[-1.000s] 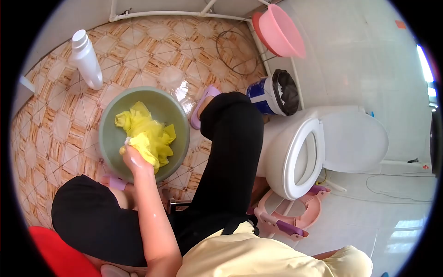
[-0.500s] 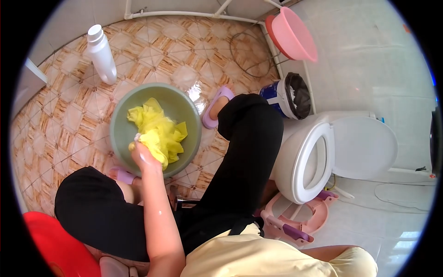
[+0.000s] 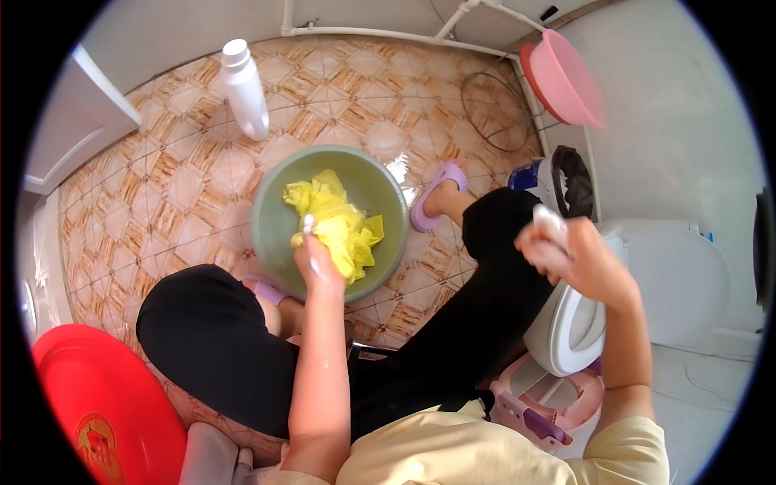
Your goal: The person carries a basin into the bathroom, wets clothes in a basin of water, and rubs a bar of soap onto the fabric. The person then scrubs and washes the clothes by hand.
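A wet yellow cloth (image 3: 343,230) lies bunched in a green basin (image 3: 271,206) on the floor. My left hand (image 3: 318,263) is closed on the near left part of the cloth, with white suds on the skin. Raised over my knee, well to the right of the basin, is my right hand (image 3: 570,250). Its fingers are curled around a small white thing (image 3: 550,220), too unclear to name; it may be soap or foam. Behind the basin a white bottle (image 3: 246,93) stands upright with its white cap on.
On the right are a white toilet (image 3: 558,331) with its lid up, a lined bin (image 3: 558,182) and a pink-purple seat frame (image 3: 550,412). Pink basins (image 3: 570,81) hang at the wall. A red round object (image 3: 113,404) is at lower left, a white door (image 3: 77,121) at upper left.
My right hand has come into view at the right, holding something white. My left hand stays on the cloth. The whole view has shifted, so the basin and bottle appear further right.
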A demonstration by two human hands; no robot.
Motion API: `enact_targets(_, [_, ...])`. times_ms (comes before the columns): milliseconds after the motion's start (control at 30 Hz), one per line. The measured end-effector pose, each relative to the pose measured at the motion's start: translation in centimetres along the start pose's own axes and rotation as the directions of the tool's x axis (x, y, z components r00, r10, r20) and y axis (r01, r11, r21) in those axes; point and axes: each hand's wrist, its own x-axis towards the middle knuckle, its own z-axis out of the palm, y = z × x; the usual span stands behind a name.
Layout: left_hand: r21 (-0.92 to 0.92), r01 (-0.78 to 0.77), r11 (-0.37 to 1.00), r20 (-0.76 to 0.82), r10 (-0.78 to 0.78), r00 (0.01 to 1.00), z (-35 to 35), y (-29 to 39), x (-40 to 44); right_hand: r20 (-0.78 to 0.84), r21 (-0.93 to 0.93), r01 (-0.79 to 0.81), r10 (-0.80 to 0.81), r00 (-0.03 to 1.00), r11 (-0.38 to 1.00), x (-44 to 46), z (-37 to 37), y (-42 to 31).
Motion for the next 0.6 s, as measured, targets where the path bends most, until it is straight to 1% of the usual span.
enact_targets(33, [0.027,-0.022,0.999,-0.004,0.023,1.0,0.7,0.5,-1.1,-0.153,0.133,0.162,-0.141,0.978,0.978,2.6,1.7,0.1])
enact_targets(67, [0.06,-0.041,0.997,-0.006,0.041,0.999,1.3,1.1,-2.0,-0.204,0.269,0.264,-0.213,0.956,0.926,5.1,3.4,-0.8])
enact_targets(100, [0.069,-0.077,0.995,0.052,0.074,0.996,1.6,1.4,-2.7,-0.2,0.368,0.424,-0.375,0.905,0.827,7.9,5.2,-1.0])
enact_targets(133, [0.073,-0.092,0.993,0.061,0.087,0.994,2.1,1.8,-3.3,-0.204,0.533,0.411,-0.359,0.911,0.74,10.9,8.0,-1.1])
enact_targets(167, [0.081,-0.102,0.991,0.074,0.096,0.993,2.5,1.9,-3.5,-0.258,0.599,0.398,-0.304,0.917,0.695,13.1,11.0,-1.7])
enact_targets(200, [0.007,-0.094,0.996,0.119,0.092,0.989,2.6,1.8,-3.3,-0.292,0.642,0.43,-0.316,0.903,0.635,16.1,14.2,-1.6])
enact_targets(233, [0.045,-0.126,0.991,0.074,0.122,0.99,3.6,2.5,-4.6,-0.326,0.678,0.463,-0.331,0.886,0.572,18.5,17.8,-1.2])
enact_targets(267, [0.065,-0.139,0.988,0.076,0.134,0.988,3.5,2.7,-4.6,-0.291,0.601,0.477,-0.38,0.878,0.641,19.2,19.6,-0.8])
enact_targets(300, [0.082,-0.148,0.986,0.075,0.142,0.987,3.3,2.8,-4.6,-0.289,0.543,0.572,-0.503,0.814,0.615,21.0,21.7,0.4])
enact_targets(367, [0.119,-0.176,0.977,0.067,0.168,0.983,3.5,3.7,-5.0,-0.176,0.699,0.301,-0.252,0.952,0.648,18.9,22.1,-0.7])
enact_targets(433, [0.152,-0.223,0.963,0.012,0.224,0.975,3.1,3.7,-4.5,-0.32,0.807,0.335,-0.117,0.94,0.487,17.6,23.4,-0.5])
enact_targets(467, [0.182,-0.248,0.952,-0.01,0.254,0.967,3.3,3.5,-4.3,-0.387,0.787,0.365,-0.061,0.92,0.498,16.2,23.4,-1.5])
enact_targets(500, [0.239,-0.246,0.939,0.0,0.253,0.967,3.3,2.9,-4.0,-0.571,0.754,0.516,0.018,0.821,0.406,15.1,25.2,-3.2])
enact_targets(533, [0.176,-0.282,0.943,0.107,0.266,0.958,1.9,2.0,-3.4,-0.558,0.768,0.503,0.028,0.829,0.397,14.6,25.4,-3.6])
enact_targets(567, [0.112,-0.307,0.945,0.215,0.279,0.936,-0.2,0.6,-2.0,-0.65,0.546,0.624,-0.186,0.736,0.559,14.1,25.4,-3.8])
enact_targets(600, [0.062,-0.085,0.994,0.452,0.048,0.891,-3.0,-0.2,0.5,-0.666,0.272,0.714,-0.409,0.623,0.645,13.8,25.4,-3.7])
